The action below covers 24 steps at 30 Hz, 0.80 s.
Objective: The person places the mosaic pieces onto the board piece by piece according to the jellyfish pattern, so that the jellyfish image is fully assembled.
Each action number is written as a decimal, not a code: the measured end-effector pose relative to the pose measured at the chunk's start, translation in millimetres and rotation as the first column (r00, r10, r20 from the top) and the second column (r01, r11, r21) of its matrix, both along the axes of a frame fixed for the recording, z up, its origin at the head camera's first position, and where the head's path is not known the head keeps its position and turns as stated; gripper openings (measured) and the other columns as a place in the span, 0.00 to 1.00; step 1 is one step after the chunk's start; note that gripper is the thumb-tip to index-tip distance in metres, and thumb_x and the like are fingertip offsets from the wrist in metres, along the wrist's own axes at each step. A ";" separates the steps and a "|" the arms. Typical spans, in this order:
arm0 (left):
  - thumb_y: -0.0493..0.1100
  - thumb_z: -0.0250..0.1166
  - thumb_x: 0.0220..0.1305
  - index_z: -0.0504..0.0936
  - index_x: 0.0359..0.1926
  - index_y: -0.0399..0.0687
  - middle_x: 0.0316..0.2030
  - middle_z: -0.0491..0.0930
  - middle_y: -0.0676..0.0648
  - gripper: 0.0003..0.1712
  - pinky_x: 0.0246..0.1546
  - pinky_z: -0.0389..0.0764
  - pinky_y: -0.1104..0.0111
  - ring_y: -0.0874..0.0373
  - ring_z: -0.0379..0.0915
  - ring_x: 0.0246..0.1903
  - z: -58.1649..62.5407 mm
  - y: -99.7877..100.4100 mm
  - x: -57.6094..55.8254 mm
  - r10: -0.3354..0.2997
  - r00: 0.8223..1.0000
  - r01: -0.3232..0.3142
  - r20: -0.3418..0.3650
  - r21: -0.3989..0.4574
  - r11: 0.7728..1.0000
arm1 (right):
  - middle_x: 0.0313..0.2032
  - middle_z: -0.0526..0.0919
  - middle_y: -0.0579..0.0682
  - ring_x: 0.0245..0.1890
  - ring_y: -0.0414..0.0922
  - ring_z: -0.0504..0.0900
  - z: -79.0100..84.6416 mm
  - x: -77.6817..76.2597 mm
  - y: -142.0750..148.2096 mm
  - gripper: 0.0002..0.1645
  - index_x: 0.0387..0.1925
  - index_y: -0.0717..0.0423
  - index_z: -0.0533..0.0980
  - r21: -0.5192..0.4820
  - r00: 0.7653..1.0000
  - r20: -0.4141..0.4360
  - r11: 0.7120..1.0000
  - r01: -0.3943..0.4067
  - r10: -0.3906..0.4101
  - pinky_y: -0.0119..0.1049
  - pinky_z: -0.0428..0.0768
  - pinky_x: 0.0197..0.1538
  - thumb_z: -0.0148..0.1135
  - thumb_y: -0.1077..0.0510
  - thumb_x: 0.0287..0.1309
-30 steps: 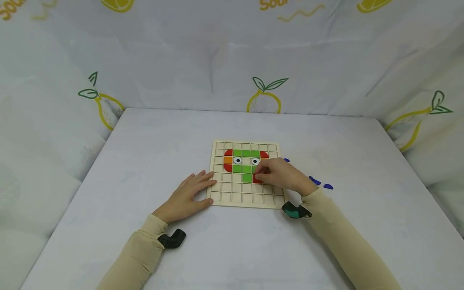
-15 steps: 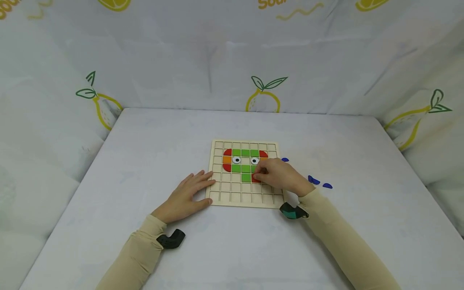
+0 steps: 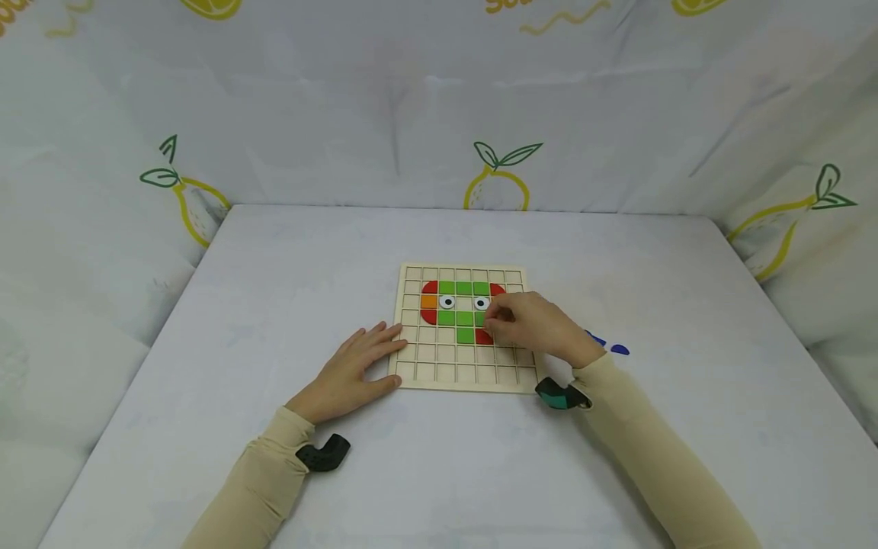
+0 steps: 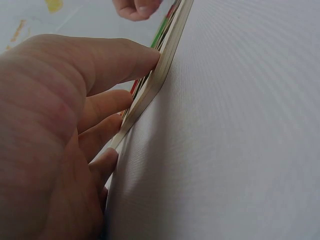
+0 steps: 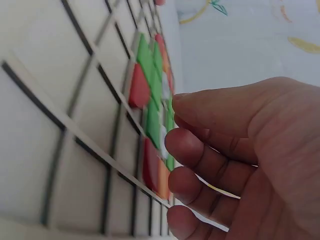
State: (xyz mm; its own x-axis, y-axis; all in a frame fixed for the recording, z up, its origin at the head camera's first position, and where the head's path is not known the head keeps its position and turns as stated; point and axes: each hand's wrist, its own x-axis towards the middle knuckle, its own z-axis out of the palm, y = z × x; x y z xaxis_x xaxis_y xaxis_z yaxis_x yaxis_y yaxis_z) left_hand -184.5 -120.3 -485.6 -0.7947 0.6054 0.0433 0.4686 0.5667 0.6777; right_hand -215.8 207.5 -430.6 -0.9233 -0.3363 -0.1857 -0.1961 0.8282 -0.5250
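Observation:
A square wooden grid board (image 3: 446, 372) lies on the table with coloured tiles set in its cells. My left hand (image 3: 353, 374) has its fingers spread, thumb and fingertips at the board's left edge; the left wrist view shows the thumb (image 4: 125, 60) at the board's rim. Just over the right half of the board is my right hand (image 3: 531, 324), fingers loosely bent and nothing seen between them. Near its fingertips a red rounded tile (image 3: 483, 336) sits beside a green tile (image 3: 465, 335). In the right wrist view that red tile (image 5: 139, 86) lies in its cell, apart from the fingers.
Upper rows hold green tiles (image 3: 464, 288), red corner tiles (image 3: 429, 287), an orange tile (image 3: 428, 301) and two eye discs (image 3: 447, 302). Blue pieces (image 3: 620, 349) lie on the table right of the board, partly behind the right hand. A lemon-print cloth (image 3: 329, 114) stands behind.
My right hand has lifted off the red tile and shifted slightly up and right, hiding one blue piece. The red tile stays in its cell. My left hand keeps its place.

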 end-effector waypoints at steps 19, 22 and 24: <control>0.46 0.68 0.65 0.72 0.71 0.48 0.78 0.59 0.48 0.34 0.81 0.43 0.50 0.48 0.46 0.80 0.0 0.0 0.6 0.001 1.000 -0.001 0.000 -0.009 1.000 | 0.46 0.84 0.53 0.42 0.48 0.78 17.2 -7.4 64.7 0.17 0.52 0.57 0.80 0.171 0.978 0.181 0.982 0.077 -0.108 0.40 0.82 0.45 0.62 0.52 0.67; 0.47 0.68 0.66 0.72 0.71 0.48 0.78 0.59 0.49 0.34 0.81 0.43 0.50 0.48 0.46 0.80 -0.5 -0.1 0.2 0.000 1.000 0.000 -0.003 -0.008 1.000 | 0.46 0.84 0.53 0.40 0.47 0.78 15.2 -6.9 63.0 0.19 0.53 0.58 0.80 0.192 0.970 0.220 0.979 0.062 -0.105 0.37 0.81 0.42 0.64 0.52 0.65; 0.47 0.68 0.66 0.72 0.71 0.48 0.78 0.59 0.49 0.34 0.81 0.43 0.50 0.48 0.46 0.80 -0.8 -0.3 -0.1 -0.001 1.000 0.001 -0.005 -0.010 1.000 | 0.42 0.84 0.52 0.38 0.46 0.78 14.3 -7.0 60.7 0.17 0.51 0.59 0.80 0.191 0.969 0.226 0.980 0.059 -0.103 0.35 0.80 0.41 0.64 0.53 0.66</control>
